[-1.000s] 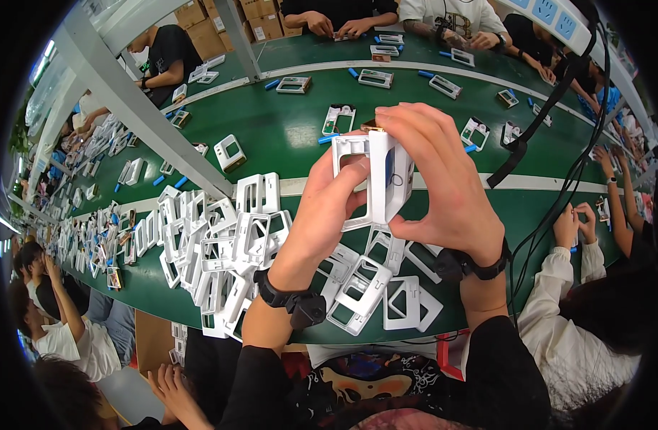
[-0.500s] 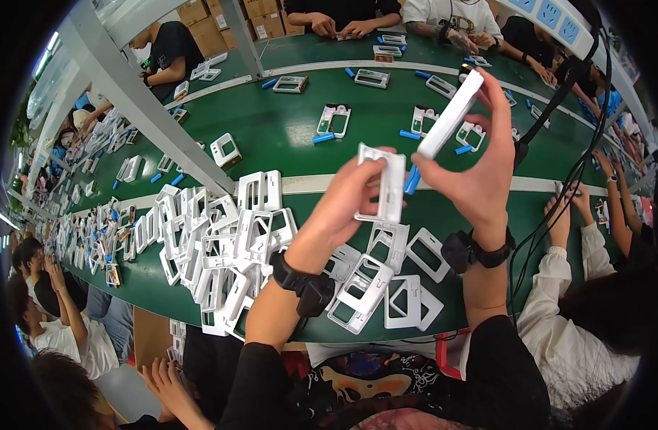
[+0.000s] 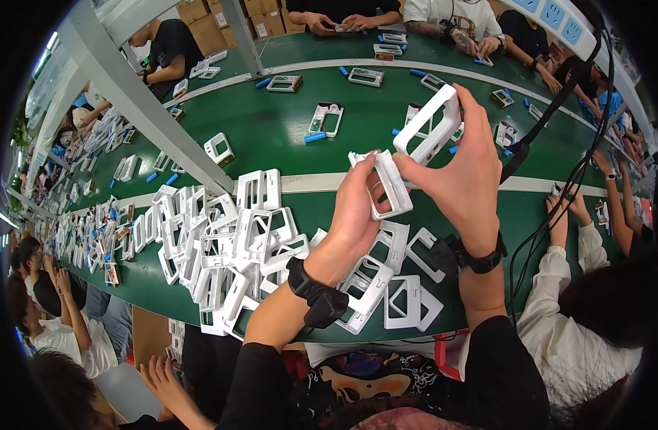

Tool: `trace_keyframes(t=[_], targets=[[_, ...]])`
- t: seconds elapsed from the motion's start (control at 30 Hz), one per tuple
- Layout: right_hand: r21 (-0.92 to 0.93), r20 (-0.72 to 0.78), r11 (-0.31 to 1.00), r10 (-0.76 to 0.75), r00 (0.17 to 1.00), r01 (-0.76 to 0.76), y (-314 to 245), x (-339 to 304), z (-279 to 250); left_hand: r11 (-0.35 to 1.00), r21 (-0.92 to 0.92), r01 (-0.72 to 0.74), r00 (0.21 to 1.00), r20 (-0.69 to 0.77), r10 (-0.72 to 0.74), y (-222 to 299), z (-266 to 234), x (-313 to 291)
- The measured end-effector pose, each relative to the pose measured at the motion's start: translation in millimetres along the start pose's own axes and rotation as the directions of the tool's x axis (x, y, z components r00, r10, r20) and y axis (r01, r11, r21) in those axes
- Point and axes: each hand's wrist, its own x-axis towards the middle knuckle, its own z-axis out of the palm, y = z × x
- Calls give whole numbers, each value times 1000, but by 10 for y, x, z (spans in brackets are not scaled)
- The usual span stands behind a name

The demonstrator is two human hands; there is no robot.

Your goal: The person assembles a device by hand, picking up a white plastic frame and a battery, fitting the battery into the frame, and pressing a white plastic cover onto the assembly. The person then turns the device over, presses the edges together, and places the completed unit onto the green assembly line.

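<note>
My left hand (image 3: 356, 215) grips a white plastic frame (image 3: 395, 195) with a long rectangular opening, thumb along its upper end. My right hand (image 3: 463, 168) holds a second white plastic housing (image 3: 443, 127) tilted up by its edges, its open window facing me. The two parts are close together but look apart, held above the front of the green table. Under my wrists lie several loose white frames (image 3: 402, 304). A large heap of similar white frames (image 3: 253, 233) sits to the left of my left forearm.
Beyond a pale rail (image 3: 293, 184), a green belt (image 3: 271, 129) carries housings with circuit boards (image 3: 327, 118) and blue cylinders (image 3: 315, 137). A grey metal post (image 3: 150, 100) slants down at the left. Black cables (image 3: 558, 208) hang at the right. Other people work around the table.
My right hand has come down slightly and turned its housing, so the window now shows. My left hand has tilted its frame. Pieces on the belt have shifted left.
</note>
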Motion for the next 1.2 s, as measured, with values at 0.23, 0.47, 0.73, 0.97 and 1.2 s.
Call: trace_keyframes(t=[0.23,0.47,0.73,0.97,1.2], targets=[[-21,-79,1000,20,997,-22,149,77,71,997,-13,75,997,33,-74,-70,4,-21],[100,-33,995,20,999,-17,181,89,44,977,-79,200,975,113,-190,-81,-13,17],[137,128,990,20,992,-38,17,-1,-11,961,-172,218,972,122,-199,5,-73,80],[158,218,985,32,975,-68,19,-25,-158,963,-214,167,980,144,-138,70,-123,74],[164,265,986,-43,963,-1,6,-23,-183,990,-115,79,993,93,-69,155,6,6]])
